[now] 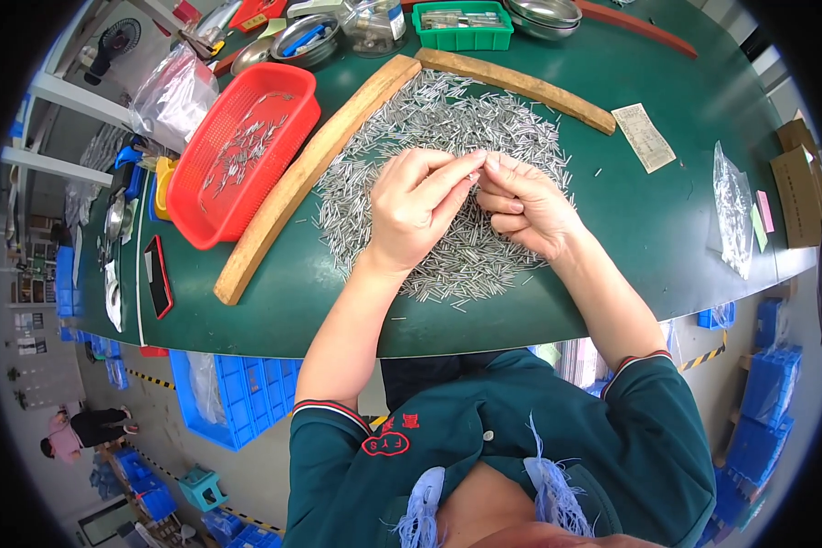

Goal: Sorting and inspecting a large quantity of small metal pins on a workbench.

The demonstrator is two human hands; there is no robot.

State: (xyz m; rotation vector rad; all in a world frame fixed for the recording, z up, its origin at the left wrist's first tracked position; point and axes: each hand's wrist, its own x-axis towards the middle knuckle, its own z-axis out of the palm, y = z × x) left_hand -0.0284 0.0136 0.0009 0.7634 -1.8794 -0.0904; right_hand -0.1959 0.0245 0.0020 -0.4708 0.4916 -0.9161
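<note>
A broad heap of small silvery metal pins (466,119) is spread over the green table (667,237). Above its middle, my left hand (413,205) and my right hand (527,203) meet at the fingertips. Thumb and forefinger of each hand are pinched together, and the other fingers are curled. Whatever lies between the fingertips is too small and too covered to make out. Two wooden bars, a long one (320,173) on the left and another (521,87) at the back, border the heap.
Left of the long bar stands a red plastic basket (187,196) with several pins inside. Behind are a green tray (466,38), metal bowls (306,41) and a clear jar (373,27). A paper slip (644,137) and plastic bag (731,215) lie right; a phone (158,277) lies left.
</note>
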